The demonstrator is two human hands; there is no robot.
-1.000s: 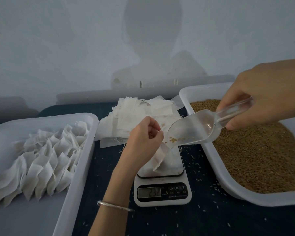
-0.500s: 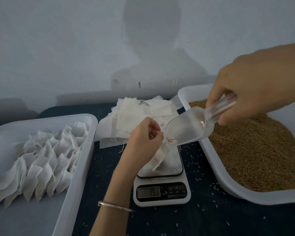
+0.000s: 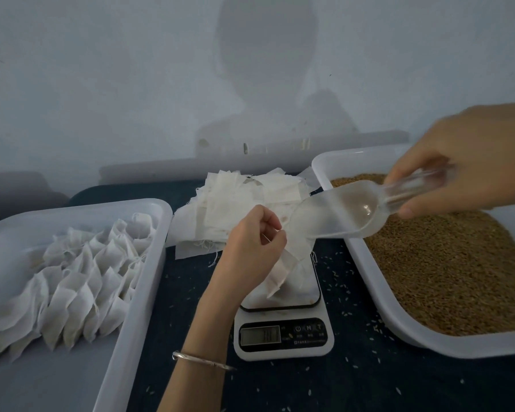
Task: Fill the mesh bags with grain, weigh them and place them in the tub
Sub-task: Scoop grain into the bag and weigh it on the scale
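Left hand (image 3: 252, 248) pinches the mouth of the mesh bag (image 3: 292, 263), fingers curled round the top edge; bag hangs from the pinch down onto the scale (image 3: 283, 328) platform, long axis running roughly 1 to 7 o'clock

Right hand (image 3: 464, 162) grips the handle of the clear plastic scoop (image 3: 339, 215), fingers wrapped round it. Scoop long axis runs 2 to 8 o'clock, lip at the bag mouth, just at 3 o'clock of the left hand. Scoop looks empty, no grain visible in it

Scale display too blurred to read

Grain tub (image 3: 446, 263) sits at 3 o'clock of the scale, right under the right hand, so that hand is nearer for a refill. Tub of filled bags (image 3: 81, 269) is at 9 o'clock, on the left hand's side. Stack of empty bags (image 3: 244, 197) at 12 o'clock of the scale. Loose grains scattered on the dark desk (image 3: 354, 382)

Judgement: pour is about done; next is read the weight, then top up or move the bag left. Risk: bag mouth slumps and spills
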